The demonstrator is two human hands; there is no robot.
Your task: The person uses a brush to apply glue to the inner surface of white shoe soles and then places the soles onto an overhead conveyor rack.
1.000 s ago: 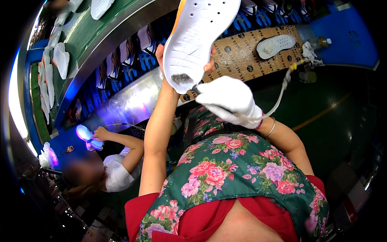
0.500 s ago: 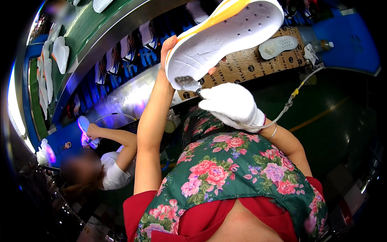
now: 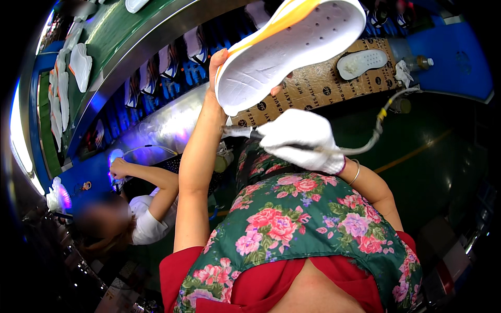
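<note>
My bare left hand (image 3: 218,61) grips a large white shoe sole (image 3: 287,57) with an orange side band, its fingers wrapped around the narrower lower end. The sole's hollowed inner face is turned toward me, with small holes toward the upper right. In a white knit glove, my right hand (image 3: 298,136) is closed around the dark handle of a brush (image 3: 239,131). A pale hose (image 3: 373,136) trails away from the right hand. The brush head is just below the sole, apart from it, and overlaps the edge of my left forearm in view; its bristles are blurred.
Ahead lies a cardboard-covered ledge (image 3: 318,94) bearing another white sole (image 3: 362,63). Racked shoe uppers (image 3: 195,44) stand behind a metal rail. More soles (image 3: 80,68) lie on the green conveyor (image 3: 112,31) at left. A co-worker's hand (image 3: 119,168) holds a shoe at lower left.
The brush has come off the lower end of the sole and moved down and slightly left with my right hand. The left hand keeps the sole in nearly the same place.
</note>
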